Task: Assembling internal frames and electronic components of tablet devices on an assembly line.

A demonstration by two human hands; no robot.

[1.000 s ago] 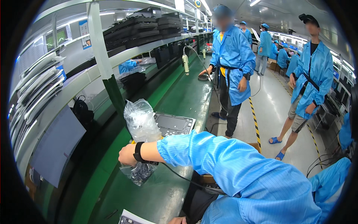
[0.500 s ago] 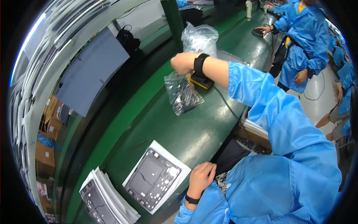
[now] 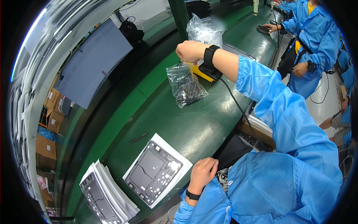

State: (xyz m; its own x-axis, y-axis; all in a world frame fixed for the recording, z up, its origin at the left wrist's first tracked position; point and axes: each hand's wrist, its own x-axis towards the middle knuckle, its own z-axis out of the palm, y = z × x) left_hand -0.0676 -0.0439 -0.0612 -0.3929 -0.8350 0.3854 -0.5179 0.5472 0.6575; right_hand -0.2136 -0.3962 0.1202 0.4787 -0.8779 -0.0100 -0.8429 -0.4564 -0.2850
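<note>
My right hand [image 3: 191, 51] reaches across the green bench with its fingers closed at the top edge of a clear zip bag [image 3: 185, 87] of small dark parts. The fingertips are partly hidden there. A black strap with a cabled device [image 3: 210, 66] circles that wrist, and something yellow [image 3: 203, 73] shows under it. Near the bench's front edge, my left hand [image 3: 203, 171] rests loosely curled against my clothes, and nothing shows in it. In front of it lies a dark flat panel [image 3: 153, 168] with small light patches, on a white sheet.
A stack of white sheets [image 3: 115, 194] with a similar panel on top is at the lower left. Thin dark tweezers [image 3: 138, 138] lie on the bench [image 3: 164, 123]. Behind my right hand stands a bulging plastic bag [image 3: 205, 31]. A co-worker in blue [image 3: 317, 37] is at the far right.
The view has shifted slightly. My right hand stays at the zip bag's top edge, and more of the yellow thing shows beneath the wrist. My left hand keeps its place.
</note>
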